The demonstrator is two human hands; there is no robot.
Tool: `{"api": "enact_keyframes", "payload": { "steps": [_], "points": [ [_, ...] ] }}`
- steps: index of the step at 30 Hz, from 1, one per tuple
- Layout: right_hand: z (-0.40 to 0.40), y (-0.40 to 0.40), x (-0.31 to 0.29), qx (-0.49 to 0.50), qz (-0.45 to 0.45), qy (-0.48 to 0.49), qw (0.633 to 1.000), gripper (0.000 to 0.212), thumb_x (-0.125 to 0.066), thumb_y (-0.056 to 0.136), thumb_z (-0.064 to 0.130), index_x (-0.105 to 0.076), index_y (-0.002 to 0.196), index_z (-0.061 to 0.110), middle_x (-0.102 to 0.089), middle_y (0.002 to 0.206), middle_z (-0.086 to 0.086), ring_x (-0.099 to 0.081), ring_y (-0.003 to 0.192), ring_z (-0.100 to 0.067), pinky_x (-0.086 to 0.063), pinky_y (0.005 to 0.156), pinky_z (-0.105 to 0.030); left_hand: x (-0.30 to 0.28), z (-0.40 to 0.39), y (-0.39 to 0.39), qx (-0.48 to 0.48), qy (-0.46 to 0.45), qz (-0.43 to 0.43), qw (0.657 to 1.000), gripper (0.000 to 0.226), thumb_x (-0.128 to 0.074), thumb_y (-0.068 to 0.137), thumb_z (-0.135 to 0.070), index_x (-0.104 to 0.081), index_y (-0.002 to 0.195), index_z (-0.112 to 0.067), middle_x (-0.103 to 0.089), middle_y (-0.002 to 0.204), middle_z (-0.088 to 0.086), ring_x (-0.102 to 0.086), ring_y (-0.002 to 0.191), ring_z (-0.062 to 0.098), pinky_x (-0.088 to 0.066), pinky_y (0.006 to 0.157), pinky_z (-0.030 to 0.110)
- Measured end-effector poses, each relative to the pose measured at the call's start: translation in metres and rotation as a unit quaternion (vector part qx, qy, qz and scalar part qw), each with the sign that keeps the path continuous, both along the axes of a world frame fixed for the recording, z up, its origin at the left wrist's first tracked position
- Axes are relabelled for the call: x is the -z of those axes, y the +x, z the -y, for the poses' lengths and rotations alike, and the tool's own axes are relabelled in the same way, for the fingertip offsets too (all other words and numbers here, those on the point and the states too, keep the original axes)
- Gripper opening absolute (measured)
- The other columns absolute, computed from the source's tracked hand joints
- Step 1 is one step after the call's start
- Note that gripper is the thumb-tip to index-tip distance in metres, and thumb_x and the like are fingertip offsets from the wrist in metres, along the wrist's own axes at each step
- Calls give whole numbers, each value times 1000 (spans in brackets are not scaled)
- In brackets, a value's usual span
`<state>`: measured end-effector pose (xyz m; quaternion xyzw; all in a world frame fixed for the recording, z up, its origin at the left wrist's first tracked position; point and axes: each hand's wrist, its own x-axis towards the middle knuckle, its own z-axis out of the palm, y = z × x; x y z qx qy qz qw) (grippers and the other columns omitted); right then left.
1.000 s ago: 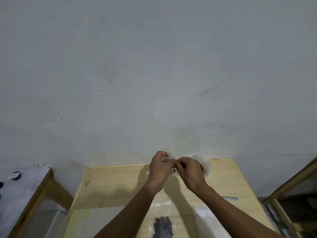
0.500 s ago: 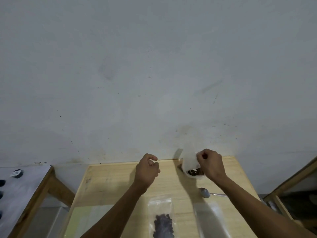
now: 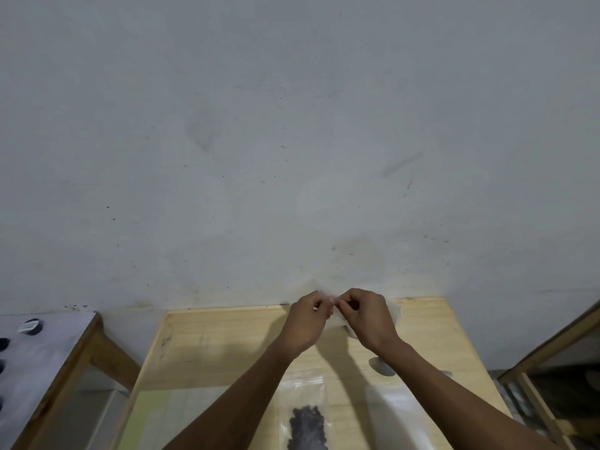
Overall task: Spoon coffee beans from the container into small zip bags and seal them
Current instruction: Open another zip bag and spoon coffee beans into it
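Note:
My left hand [image 3: 306, 321] and my right hand [image 3: 367, 315] meet above the far part of the wooden table [image 3: 214, 349]. Both pinch the top edge of a small clear zip bag [image 3: 394, 311], which is mostly hidden behind my right hand. A second zip bag [image 3: 305, 420] holding dark coffee beans lies flat on the table between my forearms. A metal spoon [image 3: 383, 367] rests on the table under my right wrist. A pale translucent container [image 3: 399, 414] sits at the lower right, partly covered by my right forearm.
A grey wall stands right behind the table. On the left is a lower white-topped wooden table [image 3: 45, 358] with small black items [image 3: 31, 326]. A wooden frame [image 3: 552, 358] stands on the right.
Half a second ago my right hand alone held the bag and my left hand was a fist off to the left. Now the left hand has come back to pinch the bag's top.

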<state>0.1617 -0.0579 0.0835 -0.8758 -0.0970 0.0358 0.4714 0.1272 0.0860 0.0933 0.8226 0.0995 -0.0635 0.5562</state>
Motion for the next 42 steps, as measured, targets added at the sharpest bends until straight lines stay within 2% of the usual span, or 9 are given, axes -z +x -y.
{"api": "enact_keyframes", "payload": {
  "steps": [5, 8, 12, 17, 20, 25, 31, 37, 42],
  "points": [
    [0, -3, -1, -21, -35, 23, 999, 25, -64, 90, 15, -63, 65, 17, -63, 57, 5, -53, 50, -2, -42, 54, -20, 0, -6, 0, 32, 65, -12, 997, 30, -47, 99, -29, -54, 81, -7, -50, 66, -3, -42, 53, 11, -32, 49, 19],
    [-5, -8, 0, 6, -52, 38, 998, 23, -61, 91, 11, -61, 68, 10, -60, 56, 2, -58, 47, -5, -46, 51, -24, -7, -11, 0, 40, 78, -10, 996, 27, -46, 94, -18, -43, 68, -14, -36, 61, -6, -29, 50, 9, -25, 44, 21],
    [4, 4, -4, 86, -77, 71, 991, 18, -53, 88, 5, -57, 71, 3, -61, 59, -8, -63, 51, -25, -52, 50, -35, -1, -13, -13, 41, 94, 15, 995, 37, -51, 91, -16, -28, 62, -17, -26, 66, 3, -23, 57, 12, -20, 55, 29],
    [10, 9, -7, 2, -75, 4, 997, 12, -58, 87, 11, -65, 82, 19, -66, 68, -3, -63, 54, -22, -54, 55, -39, 2, -12, -18, -20, 64, -5, 998, 32, -57, 82, -17, -34, 59, -17, -35, 65, 3, -32, 59, 14, -29, 57, 28],
    [12, 7, -5, -19, -68, 22, 997, 19, -58, 88, 10, -70, 91, 24, -66, 79, -4, -64, 56, -25, -56, 57, -41, 3, -14, -19, -27, 109, 41, 993, 15, -63, 84, -19, -49, 88, -17, -48, 95, -2, -47, 82, 10, -39, 68, 18],
    [9, 4, -18, -22, -103, 100, 989, 19, -57, 94, 3, -73, 94, 13, -70, 83, -13, -65, 55, -13, -51, 53, -23, 6, -15, -23, 16, 133, 146, 980, 69, -62, 92, -39, -27, 148, -19, -22, 149, -12, -22, 142, 2, -22, 114, 20],
    [3, 3, -22, -30, -113, 122, 986, 20, -58, 94, 5, -74, 95, 17, -71, 89, -3, -63, 61, -7, -49, 53, -18, 10, -17, -16, 60, 297, 154, 940, 122, -69, 67, -73, 4, 155, -33, -15, 156, -9, -11, 145, 13, -27, 116, 36],
    [5, -3, -22, -64, -74, 106, 990, 18, -52, 96, 10, -47, 94, 28, -65, 73, 3, -59, 60, -15, -45, 50, -30, 13, -18, -10, 51, 311, 179, 932, 113, -74, 64, -70, -19, 151, -24, -22, 154, -9, -1, 150, 16, -13, 122, 38],
    [6, -4, -21, -109, -40, 38, 993, 44, -45, 97, 7, -69, 80, 40, -69, 91, 5, -66, 85, -15, -56, 80, -42, 8, -14, -11, 26, 291, 207, 934, 93, -72, 67, -65, -36, 141, -23, -45, 139, -14, -39, 130, 6, -20, 116, 30]
  ]
}}
